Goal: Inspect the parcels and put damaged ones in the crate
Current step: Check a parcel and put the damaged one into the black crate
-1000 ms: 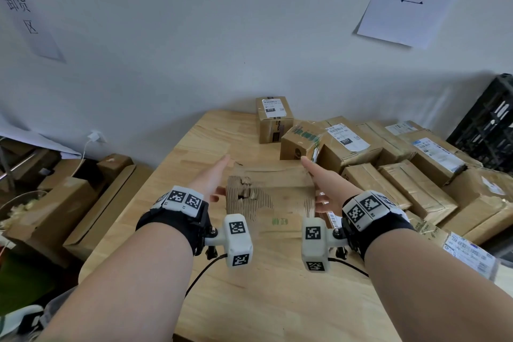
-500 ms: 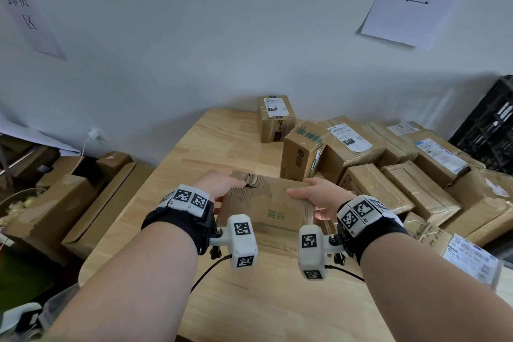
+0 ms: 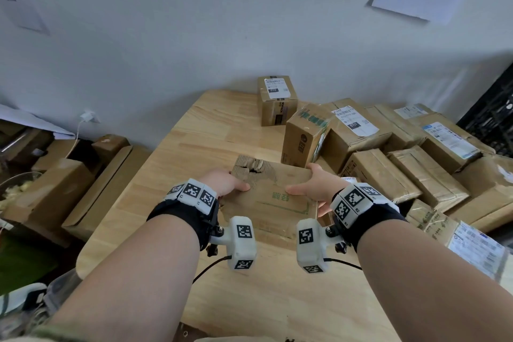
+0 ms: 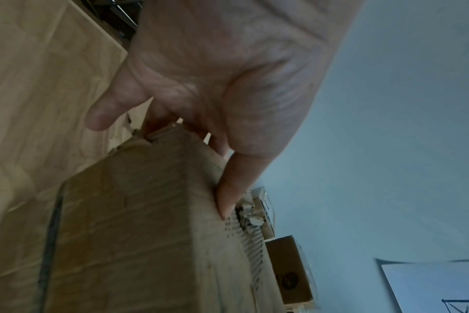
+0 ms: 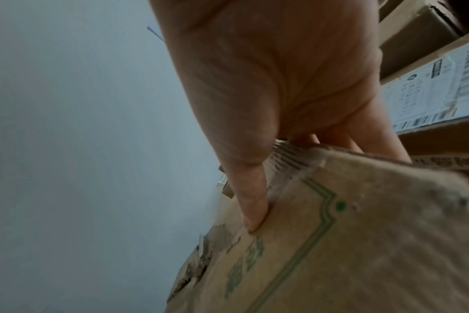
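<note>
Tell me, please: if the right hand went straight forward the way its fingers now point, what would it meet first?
Probably the upright brown box with green print. The right hand, gripping the torn parcel, points forward and slightly left, and that box stands just beyond its fingertips. Depth is unclear, so it might slip past it on the left.

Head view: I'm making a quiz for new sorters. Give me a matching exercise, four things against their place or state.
Things:
1. torn parcel
2. small labelled box
3. black crate
4. white plug

Places or states:
A. far right edge
B. in the wall, left of the table
C. held by both hands
D. upright by the wall at the table's far end

Pairs: 1-C, 2-D, 3-A, 4-B
</note>
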`<control>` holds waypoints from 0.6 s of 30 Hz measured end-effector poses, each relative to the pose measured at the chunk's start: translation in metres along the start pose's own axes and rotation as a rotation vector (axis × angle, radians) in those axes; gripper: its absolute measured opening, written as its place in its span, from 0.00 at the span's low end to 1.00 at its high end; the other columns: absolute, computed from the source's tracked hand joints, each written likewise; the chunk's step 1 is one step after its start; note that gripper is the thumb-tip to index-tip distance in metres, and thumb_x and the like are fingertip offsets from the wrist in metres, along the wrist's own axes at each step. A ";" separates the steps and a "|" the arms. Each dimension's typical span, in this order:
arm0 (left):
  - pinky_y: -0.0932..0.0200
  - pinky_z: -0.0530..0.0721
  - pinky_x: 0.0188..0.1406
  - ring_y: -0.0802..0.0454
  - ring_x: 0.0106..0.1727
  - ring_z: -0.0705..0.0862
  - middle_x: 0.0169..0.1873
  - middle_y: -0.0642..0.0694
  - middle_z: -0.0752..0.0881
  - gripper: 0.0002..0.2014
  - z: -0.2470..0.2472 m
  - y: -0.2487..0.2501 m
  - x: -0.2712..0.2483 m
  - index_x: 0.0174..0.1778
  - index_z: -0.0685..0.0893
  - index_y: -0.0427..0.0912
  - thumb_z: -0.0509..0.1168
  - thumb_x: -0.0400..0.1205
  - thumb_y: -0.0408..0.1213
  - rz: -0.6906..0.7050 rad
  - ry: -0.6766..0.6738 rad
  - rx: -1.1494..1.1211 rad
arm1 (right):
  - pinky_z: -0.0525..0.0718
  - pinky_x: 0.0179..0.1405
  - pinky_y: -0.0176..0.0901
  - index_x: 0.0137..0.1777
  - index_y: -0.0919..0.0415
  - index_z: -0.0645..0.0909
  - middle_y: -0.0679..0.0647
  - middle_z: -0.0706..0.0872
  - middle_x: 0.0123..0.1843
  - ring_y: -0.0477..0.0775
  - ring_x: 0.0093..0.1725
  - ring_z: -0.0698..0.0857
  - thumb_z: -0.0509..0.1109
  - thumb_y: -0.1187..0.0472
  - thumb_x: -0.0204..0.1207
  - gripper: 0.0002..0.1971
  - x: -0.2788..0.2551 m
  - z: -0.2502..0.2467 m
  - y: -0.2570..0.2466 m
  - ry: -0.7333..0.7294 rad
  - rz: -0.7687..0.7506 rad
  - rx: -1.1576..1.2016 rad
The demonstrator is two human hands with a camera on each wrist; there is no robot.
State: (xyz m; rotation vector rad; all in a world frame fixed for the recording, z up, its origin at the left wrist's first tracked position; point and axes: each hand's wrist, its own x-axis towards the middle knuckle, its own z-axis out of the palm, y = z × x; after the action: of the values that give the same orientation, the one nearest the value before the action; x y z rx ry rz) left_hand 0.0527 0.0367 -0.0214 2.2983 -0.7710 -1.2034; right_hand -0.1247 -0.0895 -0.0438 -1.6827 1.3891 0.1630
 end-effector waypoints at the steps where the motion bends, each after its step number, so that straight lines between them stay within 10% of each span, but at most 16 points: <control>1: 0.51 0.78 0.51 0.42 0.61 0.79 0.66 0.41 0.80 0.24 0.001 0.001 0.001 0.70 0.78 0.40 0.72 0.80 0.44 -0.003 0.009 0.016 | 0.85 0.63 0.62 0.86 0.49 0.50 0.58 0.78 0.74 0.63 0.65 0.84 0.80 0.47 0.70 0.52 0.001 0.000 -0.001 0.002 0.003 0.000; 13: 0.43 0.78 0.67 0.39 0.67 0.79 0.68 0.38 0.79 0.24 0.004 0.007 -0.002 0.71 0.78 0.38 0.69 0.81 0.45 -0.044 0.035 0.150 | 0.86 0.61 0.60 0.86 0.52 0.50 0.59 0.79 0.72 0.63 0.64 0.84 0.79 0.44 0.70 0.52 0.000 0.005 -0.002 0.064 0.000 -0.097; 18: 0.48 0.83 0.49 0.39 0.58 0.82 0.60 0.40 0.77 0.19 0.005 -0.001 -0.010 0.59 0.74 0.41 0.64 0.83 0.52 -0.099 -0.030 0.053 | 0.87 0.59 0.61 0.81 0.61 0.59 0.62 0.83 0.65 0.64 0.58 0.87 0.76 0.29 0.62 0.55 -0.006 0.012 0.010 0.092 0.074 -0.017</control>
State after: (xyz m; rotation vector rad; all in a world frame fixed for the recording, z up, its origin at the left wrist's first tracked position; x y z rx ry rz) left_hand 0.0439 0.0432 -0.0185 2.3920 -0.7151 -1.2774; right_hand -0.1305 -0.0768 -0.0527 -1.6713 1.5230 0.1414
